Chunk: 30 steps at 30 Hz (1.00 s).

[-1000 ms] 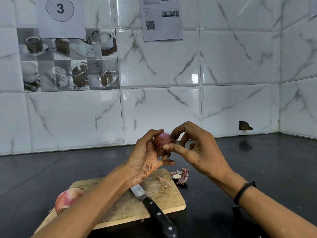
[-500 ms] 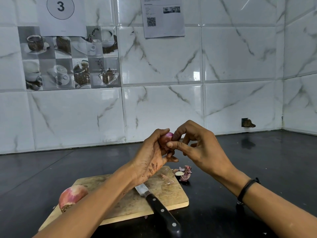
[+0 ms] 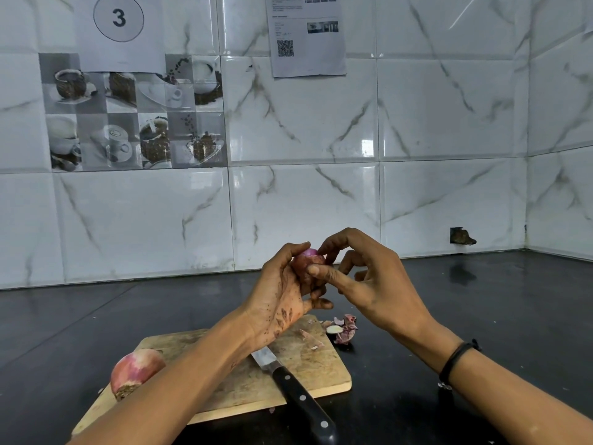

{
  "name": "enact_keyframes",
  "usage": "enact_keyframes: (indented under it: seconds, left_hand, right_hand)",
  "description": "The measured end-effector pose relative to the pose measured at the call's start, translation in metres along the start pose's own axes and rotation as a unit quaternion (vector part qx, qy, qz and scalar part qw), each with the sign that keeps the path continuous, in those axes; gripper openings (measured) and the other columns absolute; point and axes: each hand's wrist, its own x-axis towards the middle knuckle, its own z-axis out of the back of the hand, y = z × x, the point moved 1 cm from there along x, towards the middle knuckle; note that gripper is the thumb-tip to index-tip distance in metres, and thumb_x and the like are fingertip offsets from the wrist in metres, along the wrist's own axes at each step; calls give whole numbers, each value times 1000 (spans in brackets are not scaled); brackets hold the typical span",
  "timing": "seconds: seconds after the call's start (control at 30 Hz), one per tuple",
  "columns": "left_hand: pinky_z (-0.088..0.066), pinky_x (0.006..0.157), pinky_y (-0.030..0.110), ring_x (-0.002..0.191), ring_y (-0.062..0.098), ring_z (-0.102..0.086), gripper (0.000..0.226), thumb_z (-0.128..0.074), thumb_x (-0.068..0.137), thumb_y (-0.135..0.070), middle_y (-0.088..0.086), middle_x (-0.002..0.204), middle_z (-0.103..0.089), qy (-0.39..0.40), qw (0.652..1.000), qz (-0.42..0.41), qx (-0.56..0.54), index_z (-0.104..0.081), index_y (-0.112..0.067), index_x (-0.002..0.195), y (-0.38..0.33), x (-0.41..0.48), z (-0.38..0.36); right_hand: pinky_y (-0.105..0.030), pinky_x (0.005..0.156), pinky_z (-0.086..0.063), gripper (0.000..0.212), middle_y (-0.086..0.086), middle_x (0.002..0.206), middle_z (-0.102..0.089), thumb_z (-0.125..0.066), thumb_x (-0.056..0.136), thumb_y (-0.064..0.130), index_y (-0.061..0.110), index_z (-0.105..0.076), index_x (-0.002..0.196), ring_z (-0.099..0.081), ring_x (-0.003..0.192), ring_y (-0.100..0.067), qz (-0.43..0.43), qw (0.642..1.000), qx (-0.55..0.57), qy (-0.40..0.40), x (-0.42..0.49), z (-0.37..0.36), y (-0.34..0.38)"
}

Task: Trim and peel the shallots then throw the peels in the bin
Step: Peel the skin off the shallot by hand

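Small round purple-red shallot: held up clear of the desk, cradled in the curled fingers of the left hand, kept steady for peeling. Pinched at top and near side between fingertip and thumb of the right hand, probably to lift an edge of papery skin; glossy purple patch already bare at the top.

Lay below the left hand, blade under the wrist: black-handled steel knife on the worn wooden cutting board, parked within reach, likely not needed for peeling.

Sat left of the left forearm, at the board's edge: larger pink-and-white shallot, unpeeled, root end on, apparently next in line.

Heaped below the right hand on the black desk: purple peels with a cut end, probably gathered for the bin; no bin in view.
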Motion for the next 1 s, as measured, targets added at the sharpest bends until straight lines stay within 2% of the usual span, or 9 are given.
enact_keyframes:
  seconds: [0.13,0.3,0.43,0.57,0.67,0.73,0.83,1.0]
  left_hand:
    - [-52,68,39,70,18,-53,38,-52,88,-39,3,71,-61,3,1000,-2,16,-81,-15,88,0,0,-2]
    - [-52,68,40,68,18,-50,37,-54,90,-39,3,71,-55,-3,1000,0,17,-75,-10,101,1,0,-1]
    - [-51,69,40,66,17,-48,41,-53,92,-39,2,65,-48,-11,999,9,38,-64,-7,115,1,-1,-2]
    - [-52,70,40,65,17,-47,43,-57,89,-40,2,67,-45,-16,999,9,47,-63,-8,116,3,1,0]
    - [-50,72,42,66,18,-46,34,-54,94,-39,1,62,-48,-22,998,6,55,-71,-10,102,5,1,1]
    - [-52,72,42,70,19,-47,33,-55,94,-40,5,70,-50,-21,998,4,64,-75,-14,91,5,0,0]
    - [-54,72,40,85,25,-46,33,-57,92,-41,17,102,-54,-12,998,8,65,-76,-15,91,3,-1,1]
    - [-54,73,37,103,31,-45,44,-53,93,-42,16,118,-59,-10,999,15,47,-61,-9,121,1,-2,-3]
  right_hand:
    - [-26,64,-52,17,10,99,-66,-78,87,36,28,-68,98,-68,73,-14,1,1000,-1,-7,0,0,-3]
    - [-41,71,-57,15,8,100,-68,-78,88,34,28,-68,96,-67,70,-14,-20,1000,18,-1,1,1,-5]
    - [-44,66,-57,14,6,99,-68,-79,88,32,27,-68,95,-63,64,-13,-30,999,39,11,2,2,-6]
    - [-30,60,-55,15,6,99,-68,-77,88,33,26,-67,96,-61,61,-10,-27,999,30,20,2,4,-9]
    - [-24,58,-52,14,8,96,-68,-75,90,32,24,-67,96,-63,65,-13,-21,999,18,26,2,4,-10]
    - [-23,61,-52,11,9,94,-67,-74,91,29,22,-67,96,-65,70,-14,-8,999,0,31,2,3,-11]
    - [-18,66,-49,7,11,94,-62,-73,93,25,21,-68,97,-63,79,-12,27,997,-45,52,1,-2,-11]
    - [-18,69,-49,18,9,95,-63,-73,90,38,24,-64,96,-63,77,-12,12,999,-30,32,2,-5,-8]
